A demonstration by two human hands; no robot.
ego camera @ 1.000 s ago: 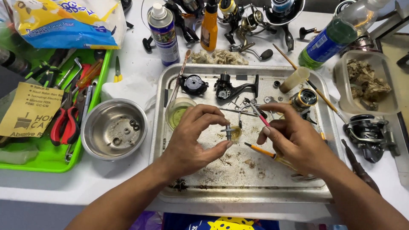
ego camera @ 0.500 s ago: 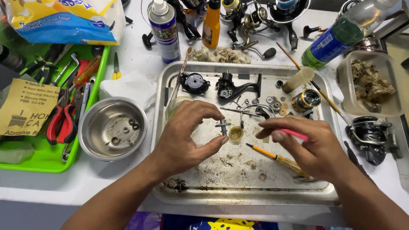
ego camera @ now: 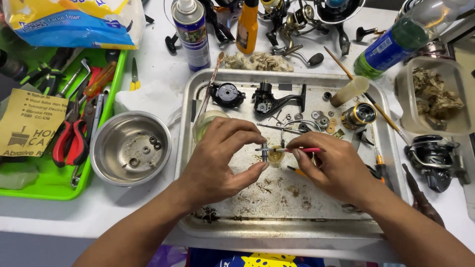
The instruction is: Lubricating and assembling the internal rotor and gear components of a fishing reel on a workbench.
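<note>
Two bare forearms reach in from the bottom edge over a metal tray whose floor is smeared with brown grease and grit. The left hand pinches a small metal shaft upright between thumb and forefinger, closed firmly on it, above the middle of the tray. The right hand grips a thin red-handled brush like a pen, fingers clenched round it, its tip touching the shaft. Just under the shaft sits a small yellowish cap. Behind the left hand a small clear cup stands in the tray.

Farther back in the tray lie a black reel body, a round black side plate, a gold spool, a cream cylinder and scattered washers.

Left of the tray, a steel bowl holds a few small rings and screws. Beyond it a green tray holds red-handled pliers, screwdrivers and a sandpaper sheet. Right of the metal tray lies a black reel, and behind it a clear tub holds brown debris.

At the far edge stand a spray can, an orange bottle, a green bottle, more reel parts and a tissue pack.
</note>
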